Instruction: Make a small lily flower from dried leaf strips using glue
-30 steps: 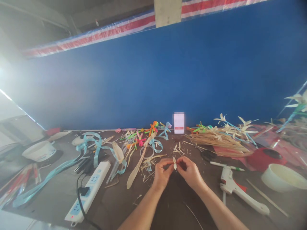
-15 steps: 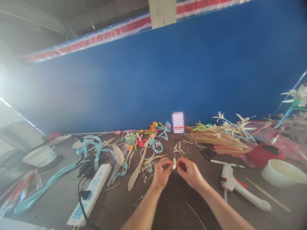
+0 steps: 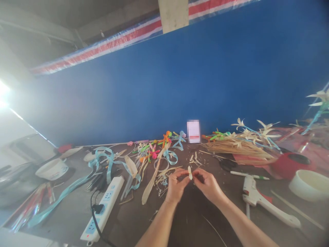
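Observation:
A small pale petal-shaped piece of dried husk (image 3: pixel 190 172) stands upright between my two hands, above the dark table. My left hand (image 3: pixel 177 188) pinches it from the left with thumb and forefinger. From the other side my right hand (image 3: pixel 207 185) has its fingertips closed at the piece's edge. Just beyond the fingers lie several cream husk scraps (image 3: pixel 195 158). To the left of my left hand is a long dried husk strip (image 3: pixel 151 181), with thin fibres beside it.
A white glue gun (image 3: pixel 267 204) and a white bowl (image 3: pixel 309 185) are on the right. Behind them lies a bundle of dried straw (image 3: pixel 239 150) with husk flowers. On the left are a power strip (image 3: pixel 105 209), light-blue ribbon (image 3: pixel 69 190) and another bowl (image 3: pixel 52 169).
The husk piece has turned slightly between my fingers and now looks narrower. My hands stay close together; the whole view has shifted a little.

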Tool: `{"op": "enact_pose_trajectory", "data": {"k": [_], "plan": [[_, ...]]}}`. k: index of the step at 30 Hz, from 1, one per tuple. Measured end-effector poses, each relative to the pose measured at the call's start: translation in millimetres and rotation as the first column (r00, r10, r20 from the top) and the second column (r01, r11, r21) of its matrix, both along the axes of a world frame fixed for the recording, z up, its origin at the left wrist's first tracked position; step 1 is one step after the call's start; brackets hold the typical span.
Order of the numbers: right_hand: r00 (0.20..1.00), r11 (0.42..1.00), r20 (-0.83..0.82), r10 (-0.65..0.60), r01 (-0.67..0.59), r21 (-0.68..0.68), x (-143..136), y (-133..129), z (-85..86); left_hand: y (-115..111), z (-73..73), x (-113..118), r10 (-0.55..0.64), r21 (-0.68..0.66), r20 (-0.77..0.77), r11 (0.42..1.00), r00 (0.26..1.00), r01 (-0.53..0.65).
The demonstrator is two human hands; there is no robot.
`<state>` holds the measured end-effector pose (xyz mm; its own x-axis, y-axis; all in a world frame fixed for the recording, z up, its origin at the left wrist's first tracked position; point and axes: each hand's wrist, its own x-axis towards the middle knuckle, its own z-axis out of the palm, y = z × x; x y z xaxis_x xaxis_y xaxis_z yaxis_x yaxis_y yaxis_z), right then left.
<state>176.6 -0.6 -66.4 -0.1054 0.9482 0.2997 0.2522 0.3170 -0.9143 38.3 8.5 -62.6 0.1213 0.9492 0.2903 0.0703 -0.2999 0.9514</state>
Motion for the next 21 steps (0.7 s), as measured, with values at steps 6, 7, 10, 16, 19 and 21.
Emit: {"op": "enact_pose_trajectory", "data": {"k": [6, 7, 10, 16, 19, 21], "plan": [[1.000, 1.000, -0.014, 0.013, -0.013, -0.023, -2.0, -0.1, -2.2, 0.0, -0.5, 1.6, -0.029, -0.025, 0.041, 0.999, 0.999, 0.030], [1.000, 1.000, -0.010, 0.009, -0.009, -0.020, -2.5, -0.2, -2.7, 0.1, -1.6, 1.9, -0.024, -0.031, 0.060, 0.999, 0.998, 0.026], [1.000, 1.000, -0.004, -0.009, 0.009, -0.010, -3.5, -0.2, -3.5, 0.5, -5.4, 2.7, -0.010, -0.085, 0.144, 0.996, 0.989, 0.022], [0.990, 0.985, -0.120, 0.074, -0.091, -0.148, -3.2, 0.0, -3.3, 4.6, -11.9, 1.7, 0.051, -0.305, 0.429, 0.948, 0.902, 0.092], [0.973, 0.958, -0.207, 0.100, -0.151, -0.245, -3.8, -0.2, -5.7, 6.3, -14.1, 0.8, 0.050, -0.337, 0.510, 0.930, 0.859, 0.145], [0.964, 0.952, -0.250, 0.094, -0.161, -0.262, -4.7, 0.0, -8.5, 6.5, -15.0, 0.7, 0.044, -0.342, 0.522, 0.926, 0.852, 0.162]]}}
